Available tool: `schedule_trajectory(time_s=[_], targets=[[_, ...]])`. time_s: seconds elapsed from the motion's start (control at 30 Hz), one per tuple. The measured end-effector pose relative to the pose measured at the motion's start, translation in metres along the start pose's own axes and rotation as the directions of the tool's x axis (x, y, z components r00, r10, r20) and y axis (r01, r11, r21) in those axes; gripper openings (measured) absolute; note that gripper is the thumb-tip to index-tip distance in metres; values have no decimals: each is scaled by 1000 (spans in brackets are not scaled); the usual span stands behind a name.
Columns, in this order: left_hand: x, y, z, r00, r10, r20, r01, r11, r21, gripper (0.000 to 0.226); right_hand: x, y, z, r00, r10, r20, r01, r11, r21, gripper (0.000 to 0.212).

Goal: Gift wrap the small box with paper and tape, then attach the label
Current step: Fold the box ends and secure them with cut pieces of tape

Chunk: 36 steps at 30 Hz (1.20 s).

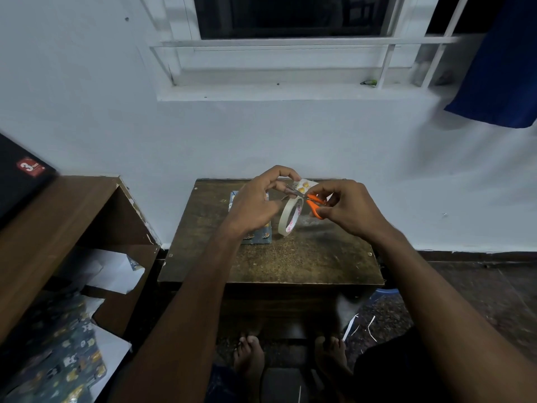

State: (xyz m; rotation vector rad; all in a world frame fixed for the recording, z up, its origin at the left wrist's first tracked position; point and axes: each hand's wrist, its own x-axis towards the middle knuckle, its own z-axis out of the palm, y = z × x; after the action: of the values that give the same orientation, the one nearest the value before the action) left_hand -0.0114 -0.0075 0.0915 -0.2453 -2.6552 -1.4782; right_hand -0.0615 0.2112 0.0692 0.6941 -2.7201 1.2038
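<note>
A box wrapped in blue patterned paper [263, 237] lies on the small dark wooden table [305, 257], mostly hidden under my left hand. My left hand [258, 202] is raised above the table, its fingers pinching a strip of tape with a small label [305, 186] that shows yellow marks. The white tape roll [289, 217] hangs from that strip below my fingers. My right hand [345, 209] grips orange-handled scissors [315, 205], whose blades reach the tape just beside the label.
A brown cabinet [58, 216] stands at the left with a dark case [23, 173] on top. Loose sheets of patterned wrapping paper [64, 353] and white paper [113, 271] lie by it. Paper scraps [357, 327] are on the floor near my feet.
</note>
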Motion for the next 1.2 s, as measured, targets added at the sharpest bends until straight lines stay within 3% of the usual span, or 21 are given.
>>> schedule_trajectory(time_s=[0.27, 0.4, 0.6, 0.83, 0.97, 1.1, 1.2], targets=[[0, -4, -1, 1000, 3, -2, -3, 999, 51, 51, 2, 4, 1, 1000, 5, -7, -6, 999, -36, 35], [5, -15, 0, 1000, 11, 9, -12, 996, 90, 66, 1, 2, -1, 1000, 10, 27, -10, 1000, -25, 38], [11, -23, 6, 999, 29, -20, -28, 997, 74, 70, 2, 3, -1, 997, 1, 81, -2, 1000, 16, 54], [15, -29, 6, 1000, 0, -28, 1, 1000, 23, 81, 3, 5, 6, 996, 22, -82, -26, 999, -47, 48], [16, -32, 4, 1000, 8, -27, -8, 1000, 6, 80, 6, 11, 5, 987, 102, -125, -112, 991, -70, 44], [15, -33, 3, 999, 13, -34, -14, 998, -54, 78, 5, 24, 11, 979, 204, -3, -194, 928, -319, 16], [16, -33, 4, 999, 30, -18, -31, 998, -46, 79, 2, 29, 30, 959, 263, 107, -171, 835, -522, 11]])
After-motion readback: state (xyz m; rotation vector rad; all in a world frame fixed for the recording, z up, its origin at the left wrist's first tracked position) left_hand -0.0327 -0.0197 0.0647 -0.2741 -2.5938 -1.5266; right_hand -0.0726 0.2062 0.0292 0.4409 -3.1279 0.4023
